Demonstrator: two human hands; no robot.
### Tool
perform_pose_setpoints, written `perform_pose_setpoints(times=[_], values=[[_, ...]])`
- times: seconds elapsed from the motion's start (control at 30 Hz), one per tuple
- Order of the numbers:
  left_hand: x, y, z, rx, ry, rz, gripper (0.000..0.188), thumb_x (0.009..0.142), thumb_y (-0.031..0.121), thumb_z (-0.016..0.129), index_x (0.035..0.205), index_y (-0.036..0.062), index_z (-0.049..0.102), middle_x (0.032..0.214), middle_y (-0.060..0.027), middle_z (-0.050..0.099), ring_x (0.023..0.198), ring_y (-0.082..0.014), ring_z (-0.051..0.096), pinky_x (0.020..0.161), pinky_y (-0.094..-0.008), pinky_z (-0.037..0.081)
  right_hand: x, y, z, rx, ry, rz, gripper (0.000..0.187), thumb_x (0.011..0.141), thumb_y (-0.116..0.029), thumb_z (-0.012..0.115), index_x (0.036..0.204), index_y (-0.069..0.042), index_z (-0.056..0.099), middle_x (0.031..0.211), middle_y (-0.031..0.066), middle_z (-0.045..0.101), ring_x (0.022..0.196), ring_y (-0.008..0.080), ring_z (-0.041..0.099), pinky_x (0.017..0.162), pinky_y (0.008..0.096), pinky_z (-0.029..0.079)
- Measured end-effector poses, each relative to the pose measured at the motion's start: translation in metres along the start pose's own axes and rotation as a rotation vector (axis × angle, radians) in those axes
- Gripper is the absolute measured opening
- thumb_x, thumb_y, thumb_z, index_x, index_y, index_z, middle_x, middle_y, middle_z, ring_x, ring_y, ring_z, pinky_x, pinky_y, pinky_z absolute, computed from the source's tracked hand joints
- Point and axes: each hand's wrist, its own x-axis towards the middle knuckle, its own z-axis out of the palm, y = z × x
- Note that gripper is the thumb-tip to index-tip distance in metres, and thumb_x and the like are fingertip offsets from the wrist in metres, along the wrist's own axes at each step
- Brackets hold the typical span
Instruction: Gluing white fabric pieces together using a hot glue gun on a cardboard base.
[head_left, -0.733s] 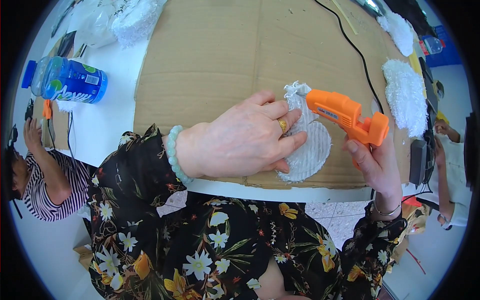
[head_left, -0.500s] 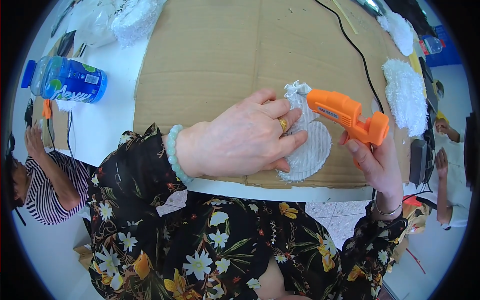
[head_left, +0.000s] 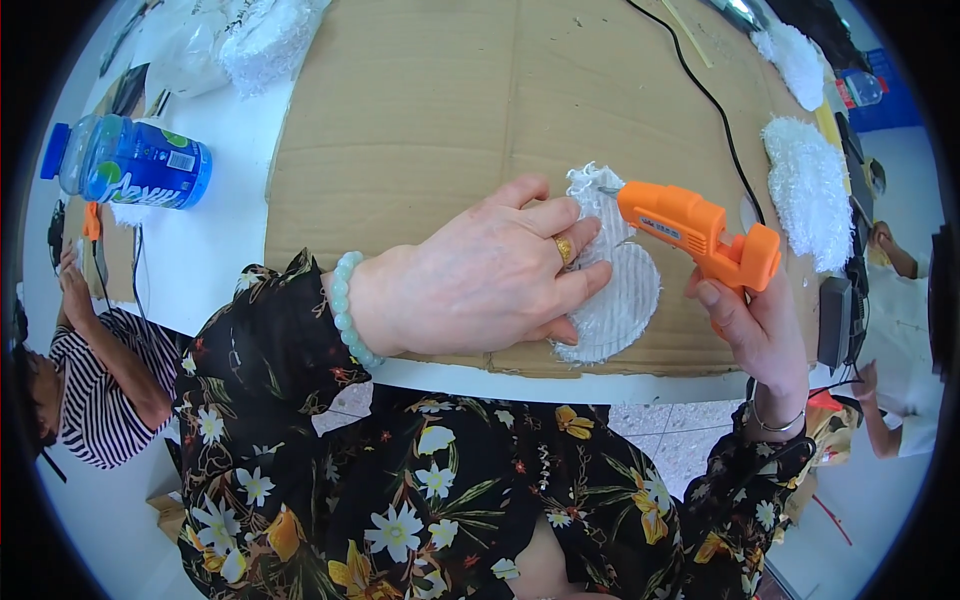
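My right hand (head_left: 752, 325) grips an orange hot glue gun (head_left: 680, 218) by its handle. The gun's nozzle meets the frayed far end of a white, ribbed, fuzzy-edged piece (head_left: 628, 300), which has a narrow upper part and a wide rounded lower part. With its fingers bent over the left side of this piece, my left hand (head_left: 480, 270) holds it down on the cardboard (head_left: 400, 130). The left fingertips touch the ribbed face, and the thumb is at the near-left edge. The hand covers part of the piece.
A black cord (head_left: 712, 95) runs over the cardboard's far right. White fluffy pieces (head_left: 808, 190) lie along the right edge. A blue-labelled bottle (head_left: 135, 162) lies at the left, near a plastic bag (head_left: 190, 60). People sit left and right, one in a striped shirt (head_left: 110, 390).
The glue gun has shifted very slightly right, its nozzle still at the frayed end. My left hand stays in place. The people at both sides have moved their hands.
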Motion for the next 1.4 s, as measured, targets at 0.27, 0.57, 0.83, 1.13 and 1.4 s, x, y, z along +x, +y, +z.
perform_pose_setpoints(times=[0.27,0.57,0.83,1.13,1.4], values=[[0.000,-0.001,0.003,-0.001,0.062,0.012,0.047,0.076,0.038,0.063,0.110,0.0067,0.057,0.111,-0.0125,0.057,0.102,-0.0247,0.050,0.091,-0.0416,0.038,-0.001,-0.003,-0.001,-0.066,0.011,-0.048,0.026,0.088,-0.017,0.060,0.105,0.001,0.054,0.073,-0.0027,0.051,0.059,0.0040,0.042,0.052,0.0190,0.033],[0.001,-0.003,0.005,0.031,0.133,0.037,0.042,0.077,0.036,0.063,0.105,0.0053,0.058,0.103,-0.0111,0.058,0.095,-0.0221,0.053,0.088,-0.0391,0.039,0.001,0.002,0.000,-0.042,0.029,-0.051,0.028,0.089,-0.018,0.060,0.108,0.001,0.054,0.073,-0.0026,0.052,0.058,0.0037,0.042,0.052,0.0190,0.034],[0.001,-0.002,0.005,-0.004,0.122,0.032,0.041,0.077,0.036,0.064,0.105,0.0056,0.059,0.103,-0.0107,0.058,0.094,-0.0220,0.053,0.087,-0.0384,0.039,-0.005,-0.001,-0.002,-0.089,0.062,-0.078,0.030,0.089,-0.019,0.061,0.110,0.001,0.053,0.072,-0.0028,0.051,0.059,0.0037,0.043,0.053,0.0188,0.034],[0.000,-0.002,0.004,-0.006,0.031,-0.015,0.049,0.074,0.041,0.062,0.111,0.0094,0.057,0.117,-0.0112,0.056,0.104,-0.0251,0.049,0.095,-0.0428,0.037,0.000,-0.001,0.000,-0.048,0.060,-0.045,0.021,0.088,-0.018,0.061,0.101,-0.001,0.056,0.071,-0.0028,0.050,0.057,0.0037,0.043,0.051,0.0186,0.033],[0.000,-0.002,0.004,0.006,0.050,0.004,0.048,0.074,0.040,0.063,0.111,0.0088,0.057,0.115,-0.0113,0.057,0.102,-0.0247,0.049,0.094,-0.0424,0.037,-0.002,-0.009,-0.004,-0.065,0.083,-0.066,0.016,0.087,-0.016,0.061,0.091,-0.001,0.058,0.068,-0.0020,0.050,0.054,0.0046,0.042,0.049,0.0201,0.033]])
